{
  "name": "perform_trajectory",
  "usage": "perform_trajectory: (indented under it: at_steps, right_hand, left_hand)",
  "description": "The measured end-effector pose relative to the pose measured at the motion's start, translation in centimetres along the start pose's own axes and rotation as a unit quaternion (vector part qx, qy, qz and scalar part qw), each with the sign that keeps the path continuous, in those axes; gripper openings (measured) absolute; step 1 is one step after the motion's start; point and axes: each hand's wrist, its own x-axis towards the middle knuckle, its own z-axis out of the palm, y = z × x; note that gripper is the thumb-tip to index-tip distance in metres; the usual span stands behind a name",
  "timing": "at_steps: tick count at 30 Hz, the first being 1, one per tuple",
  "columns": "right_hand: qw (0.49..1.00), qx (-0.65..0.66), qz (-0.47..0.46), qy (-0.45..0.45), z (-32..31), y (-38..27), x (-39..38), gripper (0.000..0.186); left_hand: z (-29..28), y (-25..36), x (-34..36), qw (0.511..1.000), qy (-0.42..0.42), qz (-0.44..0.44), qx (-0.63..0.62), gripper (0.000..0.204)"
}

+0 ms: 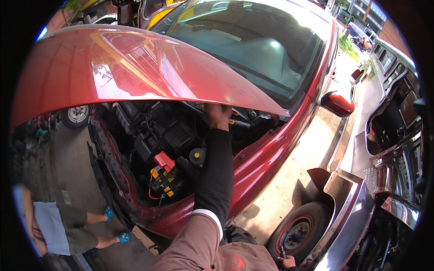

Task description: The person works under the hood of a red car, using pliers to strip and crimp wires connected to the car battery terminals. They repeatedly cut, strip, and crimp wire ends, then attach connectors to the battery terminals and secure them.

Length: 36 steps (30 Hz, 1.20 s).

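Note:
My left arm, in a black undersleeve, reaches over the engine bay of a red car. My left hand (219,115) is up under the edge of the raised hood (135,67), which hides its fingers. Two short yellow-orange ends (233,117) show right beside this hand; I cannot tell what they belong to. Low at the right, my right hand (287,262) is closed around a slim stick-like tool (283,249), small in view. Below my left forearm are the battery (165,184) with a red terminal cover (164,161) and a round black cap (197,156).
The car's front has its bumper off, baring the red front frame (113,174). A wheel (296,229) of a silver vehicle stands close at right. The red side mirror (337,104) juts out. Another person in blue clogs (123,237) is at lower left.

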Motion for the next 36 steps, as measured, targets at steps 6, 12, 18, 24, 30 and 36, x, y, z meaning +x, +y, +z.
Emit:
perform_trajectory:
  at_steps: [6, 12, 18, 24, 30, 36]
  right_hand:
    - [0.977, -0.207, 0.003, 0.055, -0.6, -1.6, 0.6, 0.041]
    - [0.965, -0.24, -0.056, 0.094, 0.5, -5.9, -0.4, 0.039]
    - [0.948, -0.237, -0.186, 0.104, 2.8, -16.6, -2.4, 0.04]
    - [0.852, -0.242, -0.463, -0.011, 8.9, -33.2, -8.0, 0.031]
    - [0.67, -0.234, -0.7, -0.073, 23.5, -48.0, -7.6, 0.028]
    - [0.63, -0.314, -0.71, -0.012, 39.5, -56.9, -0.4, 0.037]
  left_hand:
    - [2.6, 6.0, -4.2, 0.982, -0.129, 0.028, -0.132, 0.032]
    - [5.7, 11.6, -6.7, 0.963, -0.186, 0.011, -0.193, 0.031]
    - [7.0, 20.9, -10.9, 0.959, -0.265, 0.055, -0.089, 0.03]
    - [10.0, 30.1, -22.4, 0.96, -0.007, 0.105, 0.259, 0.027]
    - [10.8, 32.0, -36.0, 0.806, 0.155, 0.045, 0.57, 0.022]
    - [8.7, 30.6, -43.8, 0.753, 0.235, 0.046, 0.612, 0.03]
